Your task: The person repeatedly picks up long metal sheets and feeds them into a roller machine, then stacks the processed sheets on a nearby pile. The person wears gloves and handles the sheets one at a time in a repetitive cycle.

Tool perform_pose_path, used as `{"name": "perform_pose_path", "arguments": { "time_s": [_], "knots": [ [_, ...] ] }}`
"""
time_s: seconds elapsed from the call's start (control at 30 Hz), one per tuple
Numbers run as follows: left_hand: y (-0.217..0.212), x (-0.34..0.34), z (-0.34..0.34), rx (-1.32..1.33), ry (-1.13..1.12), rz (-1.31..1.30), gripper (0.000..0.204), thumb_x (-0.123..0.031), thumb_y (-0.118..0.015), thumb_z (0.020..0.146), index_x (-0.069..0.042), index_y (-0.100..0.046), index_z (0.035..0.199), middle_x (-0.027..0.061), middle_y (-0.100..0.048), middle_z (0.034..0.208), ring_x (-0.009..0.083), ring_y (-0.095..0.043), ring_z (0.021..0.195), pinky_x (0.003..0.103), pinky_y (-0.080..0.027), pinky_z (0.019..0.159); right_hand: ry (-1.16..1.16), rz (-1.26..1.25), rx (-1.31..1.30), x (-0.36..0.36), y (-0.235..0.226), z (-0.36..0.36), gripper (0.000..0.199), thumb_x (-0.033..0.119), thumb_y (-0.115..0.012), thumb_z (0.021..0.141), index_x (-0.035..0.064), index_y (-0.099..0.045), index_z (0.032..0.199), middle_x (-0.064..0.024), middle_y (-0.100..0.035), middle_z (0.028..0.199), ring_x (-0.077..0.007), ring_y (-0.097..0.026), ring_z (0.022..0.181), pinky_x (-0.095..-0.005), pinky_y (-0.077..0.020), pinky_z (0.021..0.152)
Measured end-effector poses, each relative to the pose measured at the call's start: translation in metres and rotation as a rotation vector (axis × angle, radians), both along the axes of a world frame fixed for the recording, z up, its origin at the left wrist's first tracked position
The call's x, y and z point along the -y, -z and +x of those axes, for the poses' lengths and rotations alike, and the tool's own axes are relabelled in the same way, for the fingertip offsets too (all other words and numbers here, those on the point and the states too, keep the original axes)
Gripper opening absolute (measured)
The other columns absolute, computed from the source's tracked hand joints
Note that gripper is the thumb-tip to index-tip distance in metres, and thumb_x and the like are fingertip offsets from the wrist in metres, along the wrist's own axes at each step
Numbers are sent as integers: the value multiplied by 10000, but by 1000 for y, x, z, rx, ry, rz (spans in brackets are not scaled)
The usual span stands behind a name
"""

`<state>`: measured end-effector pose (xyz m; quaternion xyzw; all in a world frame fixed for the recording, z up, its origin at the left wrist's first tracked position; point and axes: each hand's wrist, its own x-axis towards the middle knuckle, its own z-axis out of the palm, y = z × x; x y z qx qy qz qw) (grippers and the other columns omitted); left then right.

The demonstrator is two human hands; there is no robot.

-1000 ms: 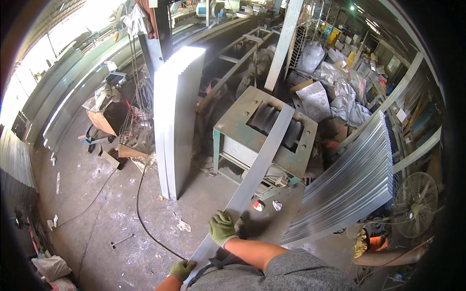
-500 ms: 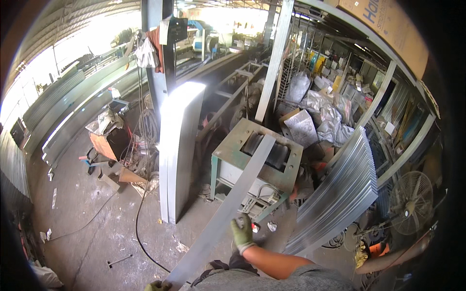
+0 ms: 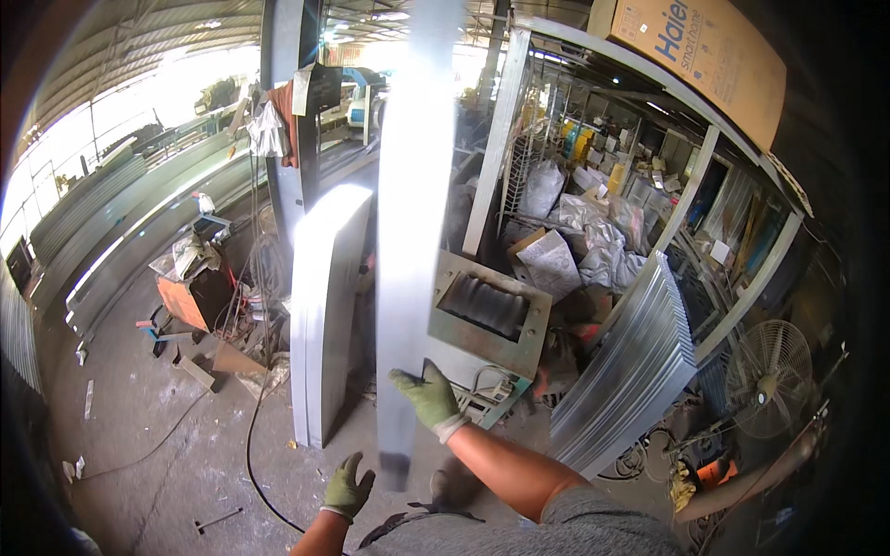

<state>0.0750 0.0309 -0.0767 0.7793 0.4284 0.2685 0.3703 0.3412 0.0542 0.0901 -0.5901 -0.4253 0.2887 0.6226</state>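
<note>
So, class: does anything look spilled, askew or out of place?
Yes: a T-shaped bar lies loose on the floor at lower left, and a dark cable trails nearby; both look odd where someone might step.

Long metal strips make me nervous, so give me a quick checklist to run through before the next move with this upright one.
1. Left hand and right hand gloved: ok, both.
2. Right hand at the metal strip: ok, though how firm its hold is, I cannot tell.
3. Left hand on the strip: not ok, it is open and apart from it.
4. Strip's lower end steady on the floor: cannot tell, it is blurred.
5. Forearms covered: not ok, bare.
6. Floor free of cables: not ok, a black cable lies there.
</note>
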Motion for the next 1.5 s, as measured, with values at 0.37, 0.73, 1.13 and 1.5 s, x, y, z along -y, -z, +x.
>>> {"name": "perform_pose_path", "arguments": {
  "time_s": [0.37,0.73,1.13,1.5],
  "knots": [
    [-261,-33,-155,-57,-462,1233,788,-277,-779,994,-83,-417,1666,246,-476,1679,527,-371,1589,693,-286,1287,-40,237,894,34,-4,-4,233,131,-800,875,51,-741,1086,-176,-749,948,-421,-725,905,-523,-556,764],
    [-97,35,-245,-661,-120,96,1136,-477,-1043,527,-32,-599,1474,237,-617,1531,456,-552,1443,558,-446,1205,-310,288,1140,37,63,55,286,117,-736,778,130,-775,1062,-60,-776,1127,-305,-734,1049,-501,-572,950],
    [27,93,-116,-634,-102,-182,285,-224,-723,917,-97,-621,1151,208,-731,1100,491,-710,1001,601,-577,840,-546,-186,1340,-4,151,202,362,184,-758,812,185,-766,1173,-38,-749,1236,-273,-650,1266,-509,-369,1254],
    [14,29,115,-649,17,-396,254,-359,-650,1015,-128,-652,1121,219,-778,1046,485,-746,991,599,-584,830,-271,-581,1609,-96,131,361,298,218,-717,821,178,-800,1105,-76,-731,1264,-316,-568,1377,-520,-247,1321]
  ]
}}
